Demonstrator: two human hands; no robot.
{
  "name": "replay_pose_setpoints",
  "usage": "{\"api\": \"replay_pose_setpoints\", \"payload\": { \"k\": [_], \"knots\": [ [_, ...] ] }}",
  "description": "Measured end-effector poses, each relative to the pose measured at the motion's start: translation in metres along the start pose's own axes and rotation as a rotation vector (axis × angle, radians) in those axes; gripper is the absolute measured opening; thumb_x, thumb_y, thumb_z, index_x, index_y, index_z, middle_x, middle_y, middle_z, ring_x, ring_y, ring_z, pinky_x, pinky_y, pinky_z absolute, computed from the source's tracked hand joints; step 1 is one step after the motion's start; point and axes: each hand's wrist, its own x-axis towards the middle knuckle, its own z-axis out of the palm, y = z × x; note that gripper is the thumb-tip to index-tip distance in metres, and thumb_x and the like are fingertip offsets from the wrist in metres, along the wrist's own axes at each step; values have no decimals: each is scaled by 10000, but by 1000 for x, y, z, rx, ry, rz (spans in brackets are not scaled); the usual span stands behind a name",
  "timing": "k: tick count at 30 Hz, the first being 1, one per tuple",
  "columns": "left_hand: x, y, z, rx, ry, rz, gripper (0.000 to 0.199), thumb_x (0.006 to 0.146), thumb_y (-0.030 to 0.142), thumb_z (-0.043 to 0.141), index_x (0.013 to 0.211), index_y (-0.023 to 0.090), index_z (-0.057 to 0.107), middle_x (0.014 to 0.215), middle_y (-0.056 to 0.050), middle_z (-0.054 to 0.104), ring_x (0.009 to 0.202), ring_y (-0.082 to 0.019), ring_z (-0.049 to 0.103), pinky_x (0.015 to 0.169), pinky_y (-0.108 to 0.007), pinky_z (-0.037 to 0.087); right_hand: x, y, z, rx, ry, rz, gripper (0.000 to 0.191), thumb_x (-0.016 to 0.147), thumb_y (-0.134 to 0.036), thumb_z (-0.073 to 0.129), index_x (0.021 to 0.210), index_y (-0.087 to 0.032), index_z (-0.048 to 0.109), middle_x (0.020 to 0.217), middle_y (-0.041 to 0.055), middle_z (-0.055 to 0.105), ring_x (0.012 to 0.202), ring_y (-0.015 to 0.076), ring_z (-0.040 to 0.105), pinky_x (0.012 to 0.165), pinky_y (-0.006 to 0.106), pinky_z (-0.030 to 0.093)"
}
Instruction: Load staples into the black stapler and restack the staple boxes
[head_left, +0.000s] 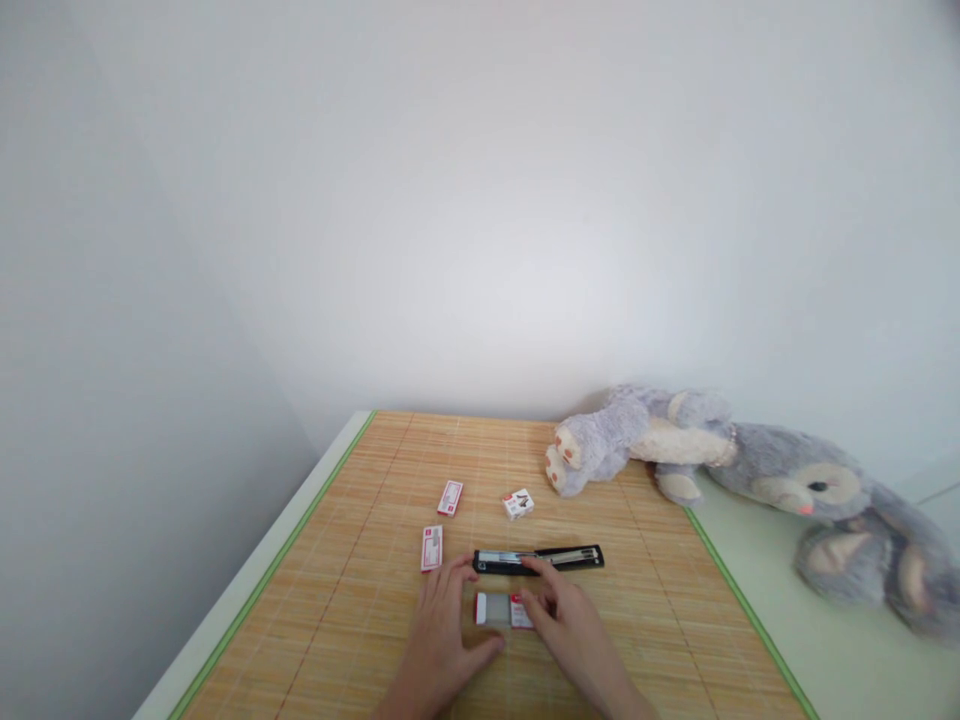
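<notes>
- The pale wall fills the upper part of the view, behind everything else.
- The worktop is pale, its surface showing on both sides of a slatted mat.
- The bamboo-coloured mat, edged in green, lies under the hands and the small things.
- The grey plush rabbit lies on its side at the far right, feet on the mat, head and ears past its green edge.
- The left hand has its fingers open, thumb spread well away from the rest; the fingertips are by the left end of a black stapler, the thumb just below an open box. It appears to hold nothing.
- The right hand reaches in with index finger over the stapler and thumb at the box's red end. These two are parted; the other fingers are tucked, so I cannot tell whether they grip the box.
- The black stapler lies crosswise, its metal channel showing.
- The open box, red and white with a grey middle, lies between the hands, nearer than the stapler.
- Three small boxes lie farther out: two red-and-white ones on the left, one with a dark picture beyond the stapler.
</notes>
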Motion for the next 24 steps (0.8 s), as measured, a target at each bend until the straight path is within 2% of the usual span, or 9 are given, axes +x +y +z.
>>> {"api": "replay_pose_setpoints", "payload": {
  "k": [5,10,13,16,21,24],
  "knots": [
    [3,1,13,46,47,-15,580,679,313,822,1194,248,561,1441,-113,568,1339,-342,528,1105,-523,444,24,-15,30,100,67,16,408,887,-412,582,1214,-196,696,625,-24,633,600,200,608,592,284,435],
    [4,2,11,45,51,-8,558,702,321,816,1200,243,577,1426,-120,580,1336,-344,530,1110,-509,436,37,-23,58,75,209,67,364,929,-469,518,1047,-178,702,616,-14,586,590,197,579,586,286,430],
    [3,5,8,29,46,2,548,724,320,797,1228,259,592,1411,-111,590,1326,-342,535,1102,-510,442,43,-32,64,42,228,54,334,933,-466,528,971,-190,711,622,-13,592,596,187,578,596,276,424],
    [3,7,5,8,33,-1,538,755,353,781,1254,265,599,1419,-115,578,1332,-355,522,1108,-532,434,47,-44,56,-9,195,2,294,923,-453,569,939,-214,741,614,-22,601,602,173,575,608,263,413],
    [0,5,-4,3,-21,-12,569,791,263,722,1340,294,575,1344,-90,596,1280,-324,539,1096,-505,442,38,-52,18,-164,76,-90,161,874,-332,629,860,-257,770,592,-34,618,582,152,554,600,253,351],
    [1,4,-10,18,-66,7,430,824,239,678,1246,319,644,1217,-65,633,1181,-296,576,1027,-455,479,29,-47,3,-274,-10,-117,117,776,-218,675,757,-276,775,627,-17,683,626,168,599,610,261,323]
  ]
}}
